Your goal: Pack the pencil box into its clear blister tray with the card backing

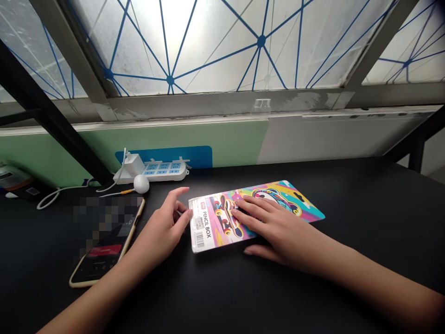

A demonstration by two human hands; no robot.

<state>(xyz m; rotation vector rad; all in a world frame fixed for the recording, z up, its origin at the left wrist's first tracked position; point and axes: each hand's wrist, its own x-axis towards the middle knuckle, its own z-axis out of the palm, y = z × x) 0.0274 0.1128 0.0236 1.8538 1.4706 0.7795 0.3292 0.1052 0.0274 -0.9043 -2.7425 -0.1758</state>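
Note:
A colourful pencil box (222, 222) lies flat on the black desk, printed with a skateboard and a cartoon animal. Its left end has a white label strip reading "PENCIL BOX" with a barcode. My right hand (267, 222) rests across the top of the box, fingers stretched out and thumb hanging past the near edge. At the left end, my left hand (170, 218) has its thumb against or very close to the label edge. The index finger of that hand points out above the corner, while its other fingers curl partly out of sight.
Left of my forearm lies a phone (104, 250) in a pale case, partly blurred. Behind it are a white power strip (167, 170) with a plugged-in charger, a round white plug (141, 184) and cables. A bottle (14, 178) stands far left. Black frame posts (69, 130) flank the desk below the window.

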